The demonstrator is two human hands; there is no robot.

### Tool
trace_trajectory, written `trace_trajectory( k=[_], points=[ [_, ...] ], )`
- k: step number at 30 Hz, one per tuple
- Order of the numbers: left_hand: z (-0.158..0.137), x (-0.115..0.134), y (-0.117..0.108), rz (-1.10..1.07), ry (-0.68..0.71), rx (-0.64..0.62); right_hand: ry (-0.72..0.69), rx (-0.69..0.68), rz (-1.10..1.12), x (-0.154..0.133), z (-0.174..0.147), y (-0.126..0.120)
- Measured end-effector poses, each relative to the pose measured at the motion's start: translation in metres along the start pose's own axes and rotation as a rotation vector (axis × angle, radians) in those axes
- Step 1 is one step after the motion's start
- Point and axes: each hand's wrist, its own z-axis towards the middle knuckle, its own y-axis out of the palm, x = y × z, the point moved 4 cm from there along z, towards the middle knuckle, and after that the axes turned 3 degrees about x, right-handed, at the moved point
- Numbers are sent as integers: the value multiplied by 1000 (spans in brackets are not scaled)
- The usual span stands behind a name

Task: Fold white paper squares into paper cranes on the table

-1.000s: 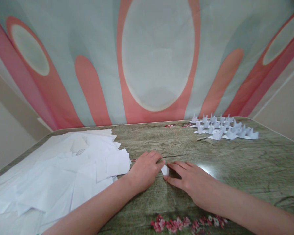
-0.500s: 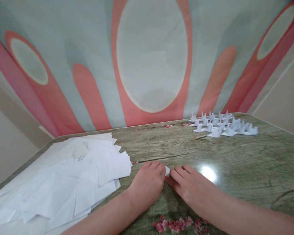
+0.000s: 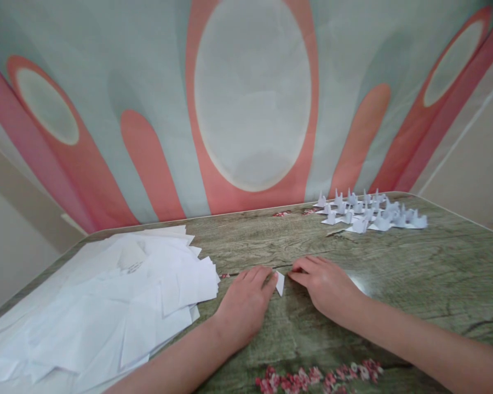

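A small folded piece of white paper (image 3: 280,283) lies at the middle of the table, its pointed end towards me. My left hand (image 3: 246,298) has it at the fingertips, the thumb against its left edge and the fingers curled beside it. Just to the right, my right hand (image 3: 326,282) is off the paper by a narrow gap. Its thumb and fingers are bent towards each other, and whether anything is between them cannot be made out.
A wide heap of white paper sheets (image 3: 107,306) covers the table's left side. Several small folded white paper figures (image 3: 370,212) stand in rows at the back right. The wood-patterned table (image 3: 414,273) meets a printed backdrop (image 3: 250,109) behind.
My right hand has come away from the folded paper, moving right and slightly farther from me. More of the paper shows now. My left hand stays beside it.
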Motion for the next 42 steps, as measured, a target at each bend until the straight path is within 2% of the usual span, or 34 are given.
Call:
trace_trajectory(
  k=[10,22,34,42],
  points=[
    [1,3,-2,-33,4,0,10,49,94,0,-1,12],
    [2,2,-2,-63,17,3,47,146,510,-7,4,7],
    [4,-2,-1,-180,5,59,-6,89,470,-13,3,3],
    [6,-6,-7,-399,-68,148,-27,116,458,-10,5,9]
  ],
)
